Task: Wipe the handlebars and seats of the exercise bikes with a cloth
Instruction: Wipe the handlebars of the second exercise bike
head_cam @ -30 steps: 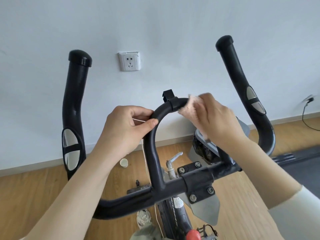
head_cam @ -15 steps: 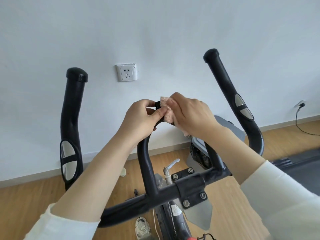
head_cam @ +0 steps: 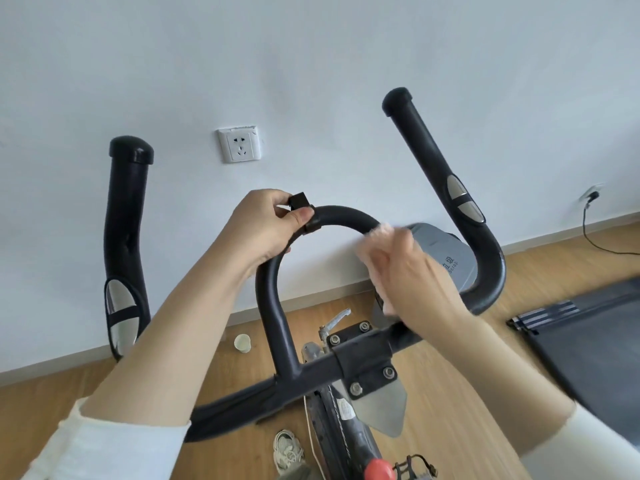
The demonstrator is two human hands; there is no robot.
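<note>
Both arms reach forward. The left hand (head_cam: 266, 230) curls round the top of the handlebar loop (head_cam: 346, 216), thumb in front. The right hand (head_cam: 412, 275), blurry, grips a pink cloth (head_cam: 379, 233).

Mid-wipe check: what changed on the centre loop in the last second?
The right hand, holding the pale pink cloth, slid from the top of the black centre loop of the handlebar down its right side. The left hand climbed from the loop's left side to its top, gripping beside the small black clip. Unchanged: cloth stays in the right hand.
</note>
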